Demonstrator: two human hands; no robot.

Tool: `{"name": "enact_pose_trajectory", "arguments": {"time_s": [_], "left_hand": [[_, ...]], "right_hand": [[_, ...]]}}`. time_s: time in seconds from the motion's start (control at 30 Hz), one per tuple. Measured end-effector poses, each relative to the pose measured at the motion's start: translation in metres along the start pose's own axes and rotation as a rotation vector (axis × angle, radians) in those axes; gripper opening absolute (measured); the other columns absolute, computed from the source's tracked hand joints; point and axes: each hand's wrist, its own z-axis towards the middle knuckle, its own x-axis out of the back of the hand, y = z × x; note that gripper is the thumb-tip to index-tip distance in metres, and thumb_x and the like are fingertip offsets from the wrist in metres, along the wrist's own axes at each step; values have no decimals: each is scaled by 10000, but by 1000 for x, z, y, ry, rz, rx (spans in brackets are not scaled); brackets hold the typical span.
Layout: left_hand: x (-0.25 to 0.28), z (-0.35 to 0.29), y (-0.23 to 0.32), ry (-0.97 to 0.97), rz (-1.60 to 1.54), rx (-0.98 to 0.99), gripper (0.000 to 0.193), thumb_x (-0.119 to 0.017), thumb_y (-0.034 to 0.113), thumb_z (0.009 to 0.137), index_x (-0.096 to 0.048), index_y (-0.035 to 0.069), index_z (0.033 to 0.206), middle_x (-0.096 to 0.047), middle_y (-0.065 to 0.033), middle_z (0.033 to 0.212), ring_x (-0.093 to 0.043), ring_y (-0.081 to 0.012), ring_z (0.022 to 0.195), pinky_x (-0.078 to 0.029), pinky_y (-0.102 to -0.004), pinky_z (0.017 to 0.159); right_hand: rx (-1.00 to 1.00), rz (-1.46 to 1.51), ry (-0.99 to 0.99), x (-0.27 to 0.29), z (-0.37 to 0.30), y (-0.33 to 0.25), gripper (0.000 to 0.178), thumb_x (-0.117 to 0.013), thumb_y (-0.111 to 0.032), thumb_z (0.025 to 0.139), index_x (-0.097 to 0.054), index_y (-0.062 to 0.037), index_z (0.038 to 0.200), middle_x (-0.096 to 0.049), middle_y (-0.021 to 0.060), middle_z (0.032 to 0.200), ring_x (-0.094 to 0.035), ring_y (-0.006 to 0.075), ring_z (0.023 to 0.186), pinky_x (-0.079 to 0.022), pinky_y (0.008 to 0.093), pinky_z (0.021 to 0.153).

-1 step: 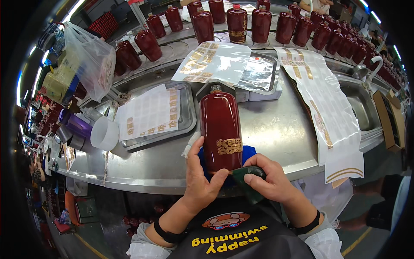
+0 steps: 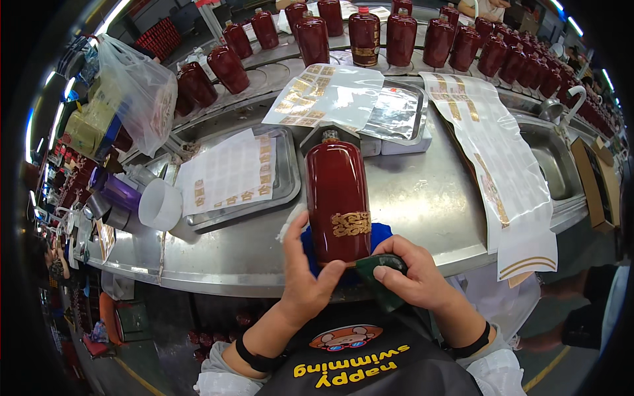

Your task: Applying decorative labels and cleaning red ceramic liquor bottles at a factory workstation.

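Note:
A glossy dark red bottle (image 2: pixel 337 178) lies with its neck away from me, resting in a dark cradle (image 2: pixel 310 137), and a blue cloth (image 2: pixel 382 232) shows under its base end. A gold patterned decal (image 2: pixel 351 224) sits on the lower body. My left hand (image 2: pixel 307 277) is open at the bottle's lower left, fingers stretched out and thumb by the base edge; whether the thumb touches is unclear. Pinched in my right hand (image 2: pixel 416 277) is a dark green scraper (image 2: pixel 382 280), its edge against the bottle's base corner. A white cloth (image 2: pixel 288 221) lies behind my left fingers.
Sheets of gold decals lie on a metal tray (image 2: pixel 290 188) at left, behind the bottle, and along the right (image 2: pixel 492 152). A white cup (image 2: pixel 160 206) stands far left. Many red bottles (image 2: pixel 400 39) line the conveyor at the back. A sink (image 2: pixel 555 158) is at right.
My left fingers have moved slightly left, off the bottle's side, and more blue cloth shows there. The bottle, right hand and scraper look unchanged.

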Motion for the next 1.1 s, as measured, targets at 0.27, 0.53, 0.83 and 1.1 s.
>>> {"name": "enact_pose_trajectory", "arguments": {"time_s": [0.27,0.53,0.83,1.1], "left_hand": [[25,-15,-11,-66,869,-874,237,-718,240,828,-637,294,1043,-669,77,987,-507,-196,1133,-220,-573,1151],[23,7,-11,-127,918,-1076,200,-665,214,829,-637,309,1002,-669,129,998,-493,-140,1146,-253,-513,1119],[28,-6,-14,-102,653,-658,294,-736,160,778,-633,218,1048,-647,-47,1117,-483,-272,1115,-335,-540,1059],[32,-11,-11,-102,858,-892,243,-726,197,812,-632,278,1020,-656,30,1090,-476,-209,1150,-302,-513,1085]], "right_hand": [[-44,79,22,5,-3,8,234,-644,-153,887,-586,-2,1055,-649,84,812,-614,147,749,-497,313,680],[-66,113,55,5,-5,11,218,-644,-141,886,-592,-4,1047,-641,75,801,-603,141,737,-496,309,679],[-77,58,56,6,-6,10,218,-642,-143,885,-591,-5,1047,-641,83,802,-603,149,723,-495,316,674],[-37,99,102,4,-5,10,211,-637,-137,891,-587,-8,1050,-625,65,811,-579,118,734,-486,293,675]]}}
